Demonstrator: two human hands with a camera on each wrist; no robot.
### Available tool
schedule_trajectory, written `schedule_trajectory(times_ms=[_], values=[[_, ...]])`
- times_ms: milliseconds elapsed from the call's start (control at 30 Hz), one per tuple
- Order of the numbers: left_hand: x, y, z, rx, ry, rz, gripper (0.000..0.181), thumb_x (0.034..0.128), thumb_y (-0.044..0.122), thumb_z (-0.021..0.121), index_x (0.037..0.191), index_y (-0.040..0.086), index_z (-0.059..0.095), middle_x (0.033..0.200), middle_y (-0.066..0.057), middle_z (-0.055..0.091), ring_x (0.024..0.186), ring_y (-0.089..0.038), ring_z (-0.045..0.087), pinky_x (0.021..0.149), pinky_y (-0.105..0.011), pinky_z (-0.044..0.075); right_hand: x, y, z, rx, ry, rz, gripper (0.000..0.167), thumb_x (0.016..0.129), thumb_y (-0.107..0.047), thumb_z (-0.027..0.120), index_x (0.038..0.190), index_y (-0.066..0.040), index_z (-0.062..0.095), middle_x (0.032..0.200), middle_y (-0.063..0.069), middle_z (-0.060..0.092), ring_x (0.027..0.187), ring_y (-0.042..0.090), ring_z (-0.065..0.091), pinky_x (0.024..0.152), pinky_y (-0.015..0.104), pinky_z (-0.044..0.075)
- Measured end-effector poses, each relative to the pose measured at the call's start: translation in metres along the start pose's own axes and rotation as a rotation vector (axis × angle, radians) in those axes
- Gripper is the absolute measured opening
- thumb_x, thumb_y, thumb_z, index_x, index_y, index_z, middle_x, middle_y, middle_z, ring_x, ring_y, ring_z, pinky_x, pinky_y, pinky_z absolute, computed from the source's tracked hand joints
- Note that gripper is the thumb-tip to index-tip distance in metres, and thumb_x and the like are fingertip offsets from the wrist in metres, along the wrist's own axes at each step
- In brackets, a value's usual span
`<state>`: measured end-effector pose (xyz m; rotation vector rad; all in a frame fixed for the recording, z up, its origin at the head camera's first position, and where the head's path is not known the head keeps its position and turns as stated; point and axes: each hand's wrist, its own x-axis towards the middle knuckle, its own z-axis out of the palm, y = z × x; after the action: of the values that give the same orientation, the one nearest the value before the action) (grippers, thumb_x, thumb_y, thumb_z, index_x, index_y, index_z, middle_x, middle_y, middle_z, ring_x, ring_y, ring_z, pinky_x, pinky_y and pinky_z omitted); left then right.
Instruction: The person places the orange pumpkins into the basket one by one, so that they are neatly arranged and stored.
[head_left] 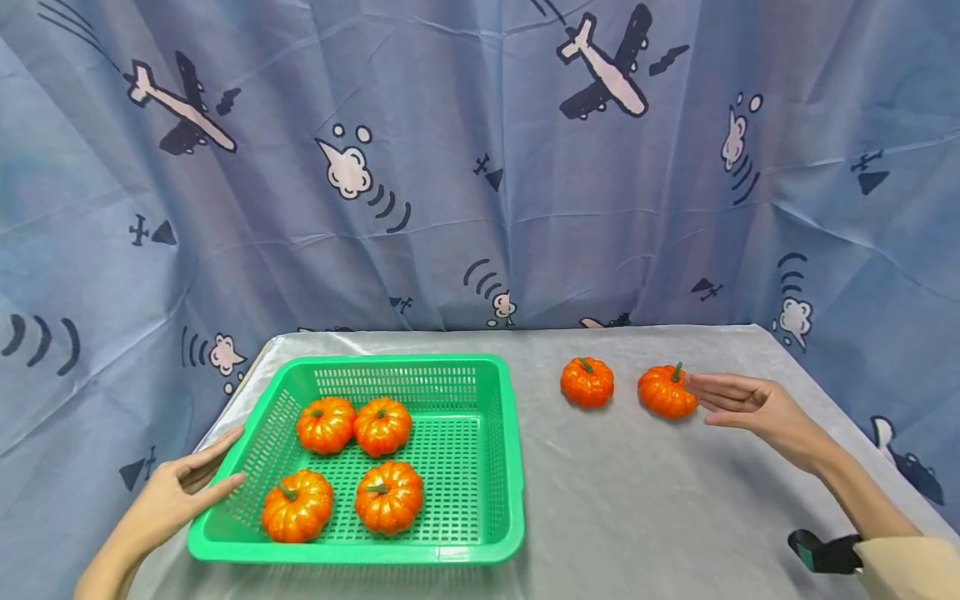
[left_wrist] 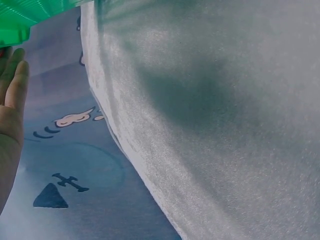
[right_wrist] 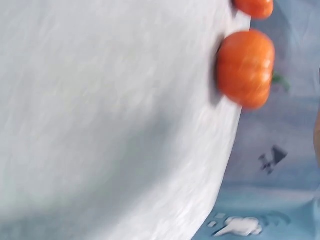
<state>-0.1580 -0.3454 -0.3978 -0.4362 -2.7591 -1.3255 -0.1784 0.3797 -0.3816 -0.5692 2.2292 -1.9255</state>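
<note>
A green plastic basket point(head_left: 514, 500) holds several orange pumpkins, among them one at its front left point(head_left: 297, 506). My left hand point(head_left: 174, 493) is at the basket's left rim, thumb and fingers spread along it; the left wrist view shows its fingers point(left_wrist: 16, 85) beside the green basket point(left_wrist: 15, 36). Right of the basket, two pumpkins sit on the table. My right hand point(head_left: 772, 417) is open with extended fingers beside the right-hand pumpkin point(head_left: 664, 392), which also shows in the right wrist view point(right_wrist: 246, 69). The other pumpkin point(head_left: 587, 382) sits to its left.
The grey-covered table point(head_left: 615, 500) ends at a blue curtain point(head_left: 450, 167) printed with planes, which hangs behind it and at both sides. A black strap-like thing point(head_left: 825, 552) is by the right forearm, near a cream sleeve point(head_left: 907, 568).
</note>
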Motion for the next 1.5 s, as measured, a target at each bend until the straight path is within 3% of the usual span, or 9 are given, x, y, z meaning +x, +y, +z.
schedule_trajectory(times_ms=[267,533,733,900,1033,1100,1200,1333,1500], values=[[0.0,-0.001,0.001,-0.006,0.0,0.001,0.058,0.0918,0.015,0.067,0.142,-0.001,0.043,0.133,0.03,0.041,0.113,0.019,0.041,0.087,-0.003,0.043,-0.022,0.019,-0.029,0.012,0.082,0.043,0.05,0.092,0.014,0.051,0.139,-0.004,0.05,0.128,-0.012,0.06,0.114,0.001,0.057,0.088,0.021,0.053],[0.0,0.0,0.0,-0.012,-0.005,-0.015,0.059,0.0923,0.015,0.066,0.144,0.001,0.042,0.136,0.027,0.04,0.113,0.019,0.04,0.087,-0.003,0.042,-0.037,0.035,-0.054,0.038,0.087,0.111,0.054,0.095,0.011,0.048,0.144,-0.011,0.045,0.129,-0.015,0.058,0.114,0.0,0.057,0.088,0.022,0.054],[0.001,-0.001,0.001,-0.019,-0.006,-0.011,0.058,0.092,0.015,0.066,0.143,-0.002,0.042,0.133,0.03,0.041,0.113,0.019,0.041,0.087,-0.004,0.043,-0.039,0.047,-0.063,0.003,0.07,0.192,0.056,0.097,0.006,0.047,0.15,-0.007,0.033,0.13,-0.022,0.055,0.116,-0.003,0.054,0.089,0.018,0.052],[0.0,-0.002,0.0,-0.041,-0.021,-0.026,0.059,0.0928,0.015,0.065,0.144,0.0,0.04,0.135,0.029,0.04,0.113,0.019,0.04,0.088,-0.004,0.043,-0.034,0.056,-0.061,-0.073,0.081,0.257,0.061,0.097,-0.001,0.052,0.15,0.003,0.022,0.13,-0.027,0.051,0.115,-0.007,0.052,0.087,0.014,0.051],[0.0,-0.001,0.0,-0.047,-0.013,-0.006,0.058,0.0926,0.012,0.065,0.144,-0.001,0.041,0.135,0.029,0.041,0.114,0.017,0.041,0.089,-0.004,0.043,-0.028,0.059,-0.059,-0.126,0.102,0.32,0.066,0.097,-0.007,0.056,0.151,0.003,0.02,0.131,-0.029,0.047,0.112,-0.013,0.05,0.085,0.012,0.05],[0.0,-0.001,0.0,-0.047,-0.007,0.006,0.058,0.0924,0.011,0.065,0.143,-0.002,0.041,0.135,0.029,0.041,0.115,0.017,0.042,0.09,-0.004,0.042,-0.025,0.061,-0.057,-0.152,0.097,0.347,0.069,0.096,-0.01,0.058,0.151,0.003,0.018,0.139,-0.024,0.042,0.111,-0.016,0.048,0.085,0.011,0.049],[0.0,-0.002,0.0,-0.045,-0.003,0.013,0.057,0.0923,0.01,0.065,0.143,-0.002,0.042,0.135,0.029,0.041,0.115,0.017,0.042,0.09,-0.004,0.042,-0.019,0.064,-0.053,-0.175,0.083,0.377,0.074,0.095,-0.012,0.06,0.151,0.004,0.014,0.154,-0.004,0.028,0.111,-0.018,0.046,0.086,0.011,0.049],[0.0,-0.003,0.001,-0.046,-0.002,0.012,0.057,0.0922,0.01,0.065,0.143,-0.002,0.042,0.138,0.023,0.042,0.115,0.016,0.042,0.09,-0.005,0.042,-0.012,0.067,-0.05,-0.199,0.068,0.385,0.078,0.095,-0.013,0.061,0.151,0.005,0.011,0.157,0.022,0.008,0.11,-0.021,0.043,0.086,0.009,0.047],[0.0,-0.003,0.001,-0.044,0.003,0.011,0.057,0.0918,0.01,0.066,0.143,-0.002,0.042,0.141,0.016,0.043,0.115,0.015,0.043,0.09,-0.005,0.042,-0.005,0.068,-0.047,-0.177,0.063,0.365,0.082,0.094,-0.011,0.062,0.152,0.005,0.006,0.155,0.029,0.0,0.107,-0.025,0.04,0.086,0.009,0.048]])
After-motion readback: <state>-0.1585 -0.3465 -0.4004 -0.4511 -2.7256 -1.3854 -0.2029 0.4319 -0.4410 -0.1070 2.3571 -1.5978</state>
